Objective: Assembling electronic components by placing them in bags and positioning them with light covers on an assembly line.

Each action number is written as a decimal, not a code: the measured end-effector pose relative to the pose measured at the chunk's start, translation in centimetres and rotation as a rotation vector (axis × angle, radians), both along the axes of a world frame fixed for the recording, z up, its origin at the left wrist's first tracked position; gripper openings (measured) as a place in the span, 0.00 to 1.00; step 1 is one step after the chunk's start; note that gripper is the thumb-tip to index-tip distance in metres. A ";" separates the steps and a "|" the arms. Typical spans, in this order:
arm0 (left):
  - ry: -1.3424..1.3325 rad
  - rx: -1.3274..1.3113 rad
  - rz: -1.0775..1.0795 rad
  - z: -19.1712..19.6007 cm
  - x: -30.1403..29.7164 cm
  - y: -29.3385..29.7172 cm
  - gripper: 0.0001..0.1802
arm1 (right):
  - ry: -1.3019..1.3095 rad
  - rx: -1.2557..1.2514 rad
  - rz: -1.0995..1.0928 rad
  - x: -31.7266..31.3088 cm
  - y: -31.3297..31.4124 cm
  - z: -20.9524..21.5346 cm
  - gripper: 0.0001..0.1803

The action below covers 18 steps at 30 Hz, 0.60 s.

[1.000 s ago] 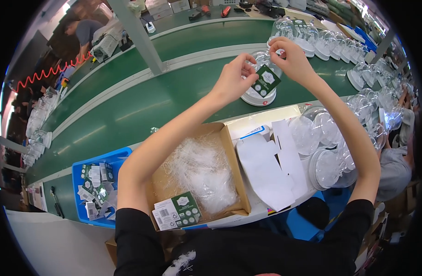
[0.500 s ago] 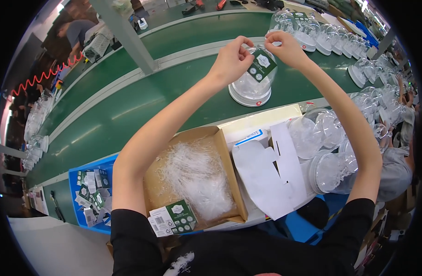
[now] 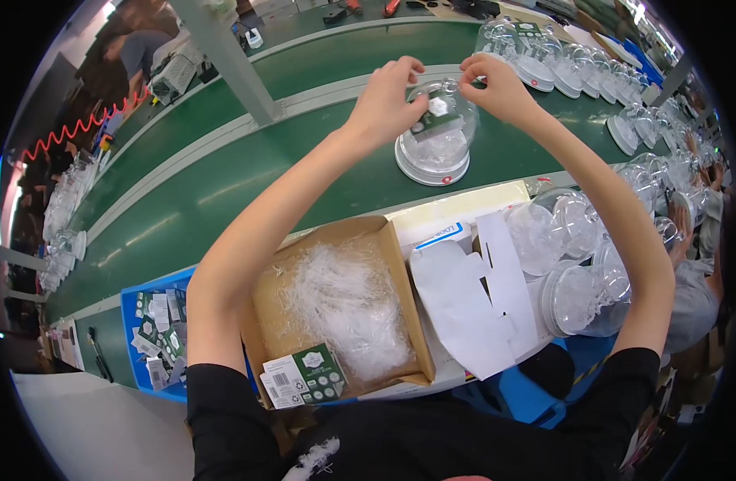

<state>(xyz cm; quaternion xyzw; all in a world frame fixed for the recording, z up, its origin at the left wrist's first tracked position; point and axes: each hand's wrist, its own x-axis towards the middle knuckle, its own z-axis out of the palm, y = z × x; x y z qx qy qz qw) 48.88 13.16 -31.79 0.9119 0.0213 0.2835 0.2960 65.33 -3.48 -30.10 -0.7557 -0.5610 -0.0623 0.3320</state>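
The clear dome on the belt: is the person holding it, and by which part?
Yes. Both hands, left and right, grip the dome by its top, one on each side. A green card shows inside it.

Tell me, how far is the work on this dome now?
Done: finished domes line the belt's far end. In hand: the left hand and right hand hold a clear dome with a green card inside, on its white base. Left: empty domes wait beside the cardboard box.
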 end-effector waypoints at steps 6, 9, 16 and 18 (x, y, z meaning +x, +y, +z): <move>-0.017 0.126 -0.052 1.0 3.0 -0.3 0.18 | -0.279 0.094 0.022 -2.1 -0.6 0.5 0.07; 0.110 0.059 -0.114 1.9 4.3 -0.7 0.14 | -0.392 0.122 0.025 -2.8 -0.4 0.9 0.05; 0.105 0.033 -0.094 1.6 5.1 -0.6 0.12 | -0.436 0.100 0.038 -3.2 0.0 1.1 0.07; 0.062 0.046 -0.074 1.5 4.9 -0.8 0.12 | -0.441 0.088 0.034 -3.2 -0.1 0.9 0.07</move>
